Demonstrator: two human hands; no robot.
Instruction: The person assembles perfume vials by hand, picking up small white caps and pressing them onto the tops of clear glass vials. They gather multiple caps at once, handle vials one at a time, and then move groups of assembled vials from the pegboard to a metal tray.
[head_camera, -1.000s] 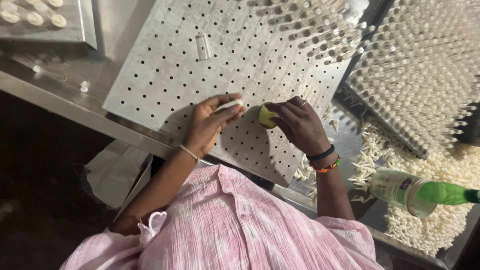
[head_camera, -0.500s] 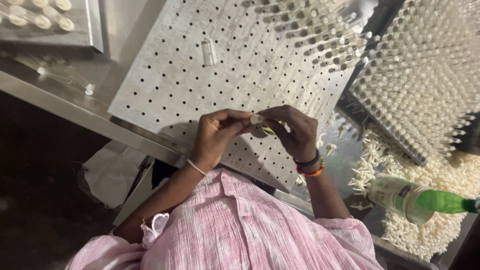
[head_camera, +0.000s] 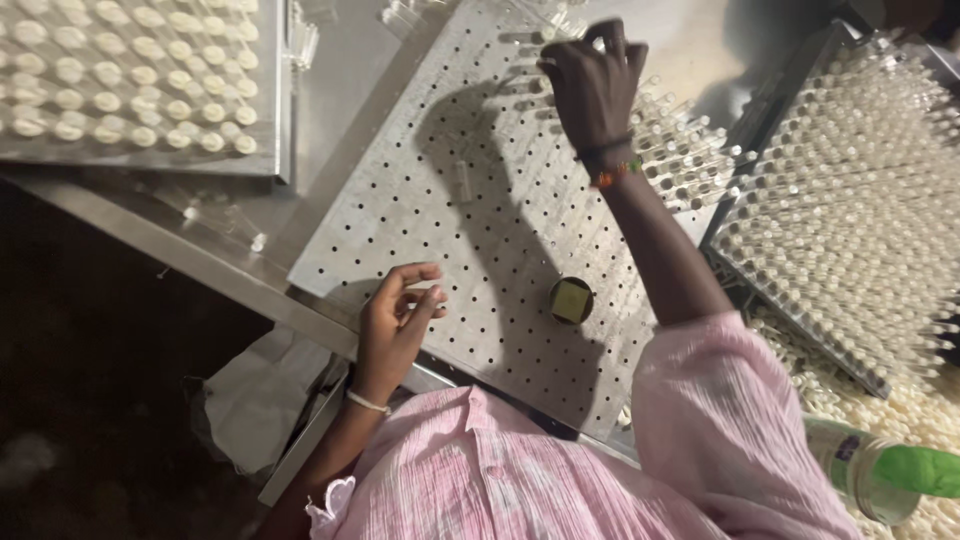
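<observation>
A small round tin (head_camera: 571, 300) with a dark rim and a yellow-green square label on its top sat on the perforated metal plate (head_camera: 440, 200), near the plate's near edge. A bottle (head_camera: 880, 478) with a green neck and a pale label with a dark patch lay well beyond the plate's right corner.

Head-worn view — steep, close, downward over the perforated board (head_camera: 470, 200)

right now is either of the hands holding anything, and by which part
The left hand is open and holds nothing. The right hand pinches at the clear tubes on the perforated metal board; its hold cannot be told.
</observation>
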